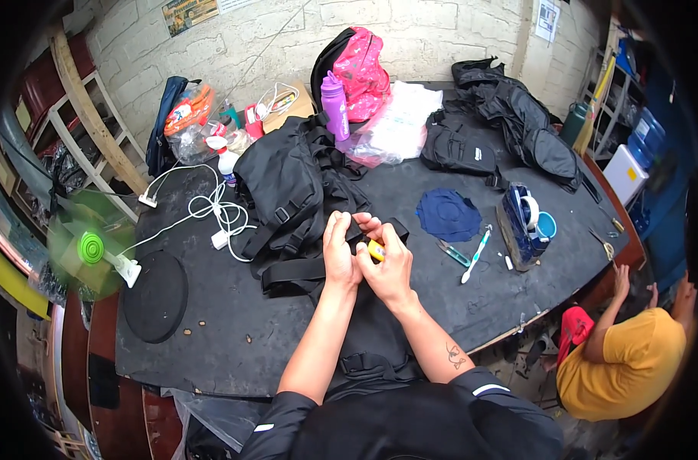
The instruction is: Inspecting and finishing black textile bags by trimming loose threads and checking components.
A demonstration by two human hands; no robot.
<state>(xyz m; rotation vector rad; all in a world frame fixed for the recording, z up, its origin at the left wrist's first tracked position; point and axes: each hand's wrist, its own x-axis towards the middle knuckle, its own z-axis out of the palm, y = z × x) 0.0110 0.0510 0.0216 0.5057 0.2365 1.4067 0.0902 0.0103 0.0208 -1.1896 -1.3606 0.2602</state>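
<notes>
At the near side of the table, my hands are close together in front of a black backpack (284,180). My right hand (391,268) is closed round a small yellow object (376,250), mostly covered by the fingers, so its kind is unclear. Touching it at the wrist side, my left hand (341,257) has its fingers curled inward; whatever they hold is hidden. Black webbing (295,274) from the bag lies just left of my hands. A further strap with a buckle (360,363) shows between my forearms.
Right of my hands lie dark blue cloth (448,215), thread snips (453,253), a toothbrush (478,253) and a blue holder (517,226). A green fan (91,247), white cord (219,207) and black disc (156,297) are left. A person in yellow (625,360) is beyond the right edge.
</notes>
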